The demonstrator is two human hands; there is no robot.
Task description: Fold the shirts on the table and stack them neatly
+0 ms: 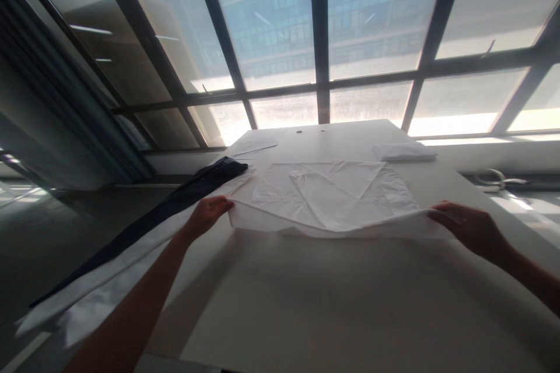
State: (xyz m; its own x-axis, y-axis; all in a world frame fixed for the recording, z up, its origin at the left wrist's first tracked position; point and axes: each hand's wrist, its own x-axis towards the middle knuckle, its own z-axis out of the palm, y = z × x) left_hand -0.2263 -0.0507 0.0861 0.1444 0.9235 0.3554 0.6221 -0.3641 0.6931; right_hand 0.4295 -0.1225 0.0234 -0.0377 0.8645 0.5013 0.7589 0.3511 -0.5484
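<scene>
A thin white cloth (341, 192), perhaps a garment, lies partly on the white table (306, 291), its near edge lifted off the surface. At that edge's left corner, my left hand (209, 214) is closed in a pinch on the fabric. My right hand (470, 224) pinches the right corner, thumb and fingers together. Between the two hands the edge sags a little and hangs in a shallow curve. Creases cross the part resting on the table. The exact kind of cloth item cannot be made out.
Dark trousers or similar dark cloth (175, 201) and white garments (109, 280) drape over the table's left edge. A folded white cloth (406, 152) rests at the back right, another white cloth (258, 144) at the back left. Windows (271, 23) stand behind; a curtain (65, 81) hangs left.
</scene>
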